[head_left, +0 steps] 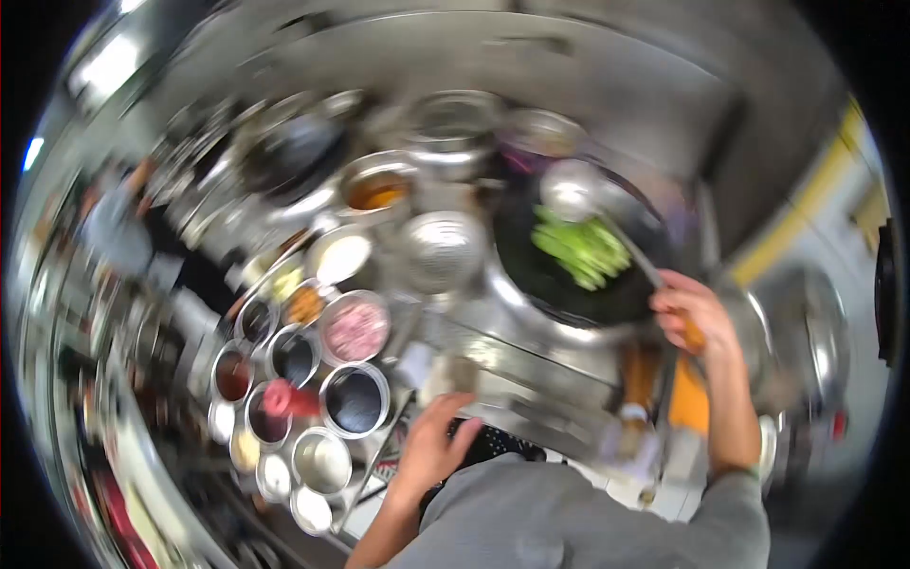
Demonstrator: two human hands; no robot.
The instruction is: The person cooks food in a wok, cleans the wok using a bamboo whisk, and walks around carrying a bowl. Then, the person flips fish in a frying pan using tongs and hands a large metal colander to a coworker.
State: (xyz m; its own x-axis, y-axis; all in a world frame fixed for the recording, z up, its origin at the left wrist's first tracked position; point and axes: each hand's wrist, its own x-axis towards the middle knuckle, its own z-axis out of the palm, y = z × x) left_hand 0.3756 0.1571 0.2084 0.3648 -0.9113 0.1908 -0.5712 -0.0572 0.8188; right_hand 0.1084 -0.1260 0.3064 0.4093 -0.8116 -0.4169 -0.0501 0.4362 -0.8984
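My right hand (697, 308) is closed around the orange-brown handle of a long metal ladle (572, 191). The ladle's round bowl is over the far left side of a dark wok (531, 277), at the upper edge of some bright green leafy vegetables (583, 248). Whether the bowl touches the greens I cannot tell. Low in the middle, my left hand (438, 446) is held in front of my body with thumb and fingers apart and nothing in it. Just beyond its fingertips is a blurred greyish-brown item (462, 375) at the counter's edge.
Left of the wok are a perforated metal strainer (441, 248) and a pot of orange-brown liquid (377, 192). Several seasoning tubs crowd the left, among them a bowl of pink meat (354, 327) and a dark sauce (354, 399). A co-worker (123, 232) stands far left.
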